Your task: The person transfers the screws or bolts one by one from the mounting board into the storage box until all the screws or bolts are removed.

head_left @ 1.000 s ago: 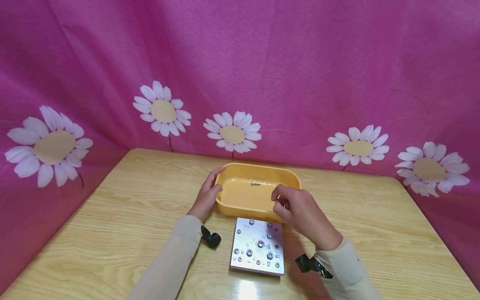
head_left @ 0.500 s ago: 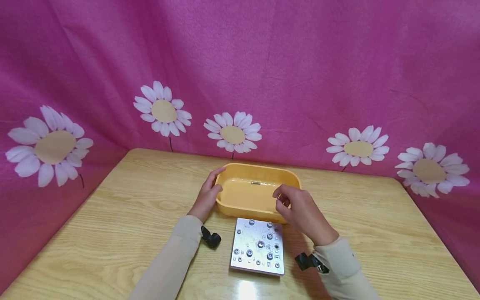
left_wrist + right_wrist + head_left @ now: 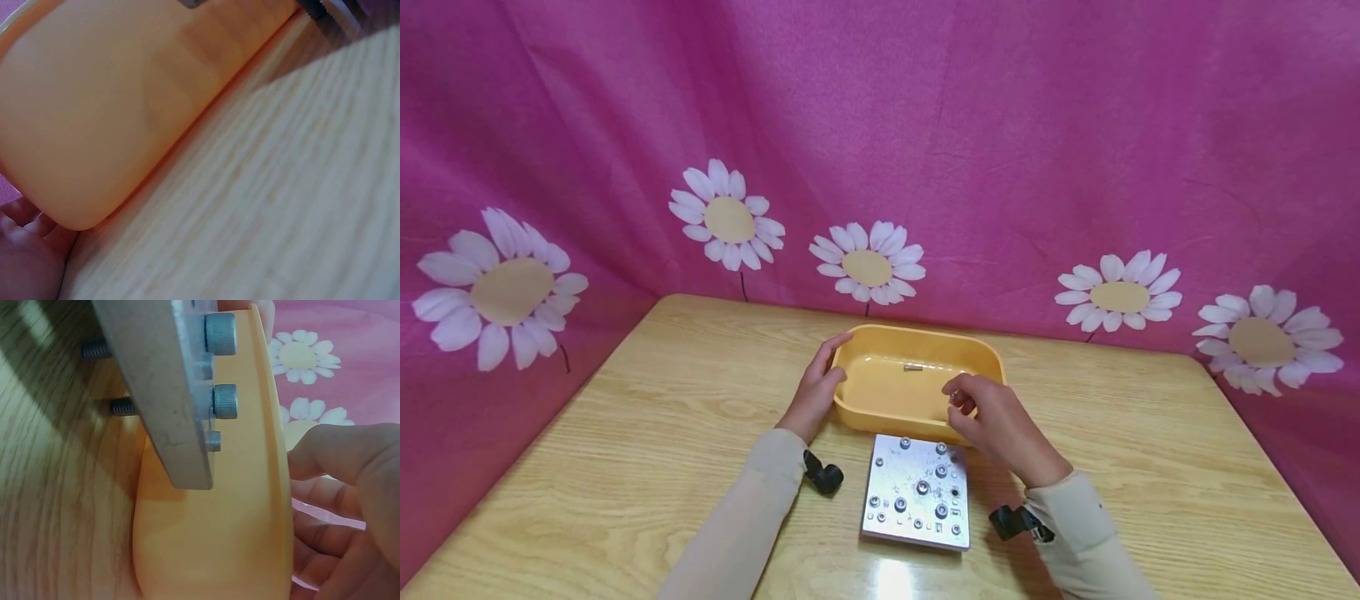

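My left hand grips the left end of a yellow plastic tray, thumb at the rim and fingers along the outside wall. Inside the tray, near its far wall, lies one small metal bolt. Over the tray's near right corner, my right hand pinches a small shiny metal piece between thumb and fingers; it looks like a bolt, mostly hidden by the fingers. In front of the tray sits a square metal plate set with several socket-head bolts. Threaded ends stick out beneath the plate in the right wrist view.
The wooden table carries the tray and plate. A pink cloth with daisies hangs behind and at both sides. Black wrist camera mounts sit on both sleeves, close to either side of the plate.
My right thumb and fingers have shifted slightly over the tray's corner, and the shiny metal piece between them now shows more. The left hand, tray and plate stay put.
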The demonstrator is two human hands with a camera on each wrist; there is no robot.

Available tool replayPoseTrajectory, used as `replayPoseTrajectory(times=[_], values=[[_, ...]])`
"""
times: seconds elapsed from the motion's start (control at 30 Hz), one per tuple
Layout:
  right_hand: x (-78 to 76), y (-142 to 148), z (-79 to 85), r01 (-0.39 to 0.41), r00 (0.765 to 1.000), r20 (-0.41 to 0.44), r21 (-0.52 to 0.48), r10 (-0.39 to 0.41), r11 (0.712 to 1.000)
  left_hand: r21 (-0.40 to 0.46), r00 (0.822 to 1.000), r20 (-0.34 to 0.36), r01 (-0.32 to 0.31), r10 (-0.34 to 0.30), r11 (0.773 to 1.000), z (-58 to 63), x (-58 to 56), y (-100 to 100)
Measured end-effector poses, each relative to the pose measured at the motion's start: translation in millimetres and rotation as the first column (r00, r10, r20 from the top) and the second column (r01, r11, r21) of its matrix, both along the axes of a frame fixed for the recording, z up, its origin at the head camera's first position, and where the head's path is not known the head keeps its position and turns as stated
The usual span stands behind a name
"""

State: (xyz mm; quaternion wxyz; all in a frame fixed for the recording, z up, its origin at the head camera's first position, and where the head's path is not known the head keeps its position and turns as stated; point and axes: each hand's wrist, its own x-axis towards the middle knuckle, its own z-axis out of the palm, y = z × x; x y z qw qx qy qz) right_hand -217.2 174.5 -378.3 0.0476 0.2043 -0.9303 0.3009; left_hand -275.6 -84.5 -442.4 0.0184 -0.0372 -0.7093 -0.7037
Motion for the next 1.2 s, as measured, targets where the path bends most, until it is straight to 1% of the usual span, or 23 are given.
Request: replayPoseTrajectory(times=[0.23, 0.3, 0.53, 0.77, 0.83, 0.9, 1.03, 1.13, 1.2], values=[[-0.9, 0, -2.6, -0.021, 0.999, -0.025, -0.024, 0.02, 0.999, 0.008, 1.0, -0.019, 0.008, -0.008, 1.0, 0.3, -0.6, 0], [-1.0, 0, -3.0, -0.022, 0.999, -0.026, -0.026, 0.021, 0.999, 0.006, 1.0, -0.013, 0.005, -0.005, 1.0, 0.3, -0.9, 0], [-1.4, 0, -2.4, -0.015, 1.0, 0.011, -0.028, 0.015, 1.0, 0.004, 1.0, 0.003, 0.004, -0.004, 1.0, 1.6, -0.3, 0], [-1.2, 0, -3.2, -0.016, 0.999, 0.034, -0.041, 0.017, 0.999, 0.015, 0.999, -0.018, 0.03, -0.03, 0.999, 0.4, 0.4, -2], [-1.3, 0, -3.9, -0.013, 0.999, 0.047, -0.047, 0.016, 0.999, 0.025, 0.999, -0.009, 0.041, -0.04, 0.999, 1.4, 0.7, -2], [-1.5, 0, -4.7, -0.011, 0.998, 0.057, -0.053, 0.014, 0.999, 0.032, 0.999, -0.001, 0.05, -0.05, 0.998, 4.7, 2.0, -3], [-1.3, 0, -5.6, -0.009, 0.998, 0.069, -0.057, 0.013, 0.998, 0.028, 0.998, 0.011, 0.058, -0.058, 0.998, 19.6, 11.2, -2], [-1.2, 1, -5.8, -0.01, 0.997, 0.074, -0.055, 0.014, 0.998, 0.018, 0.998, 0.006, 0.063, -0.063, 0.998, 28.3, 17.5, -1], [-1.2, 1, -5.9, -0.011, 0.997, 0.073, -0.052, 0.015, 0.999, 0.014, 0.998, 0.005, 0.063, -0.064, 0.998, 29.5, 18.6, -1]])
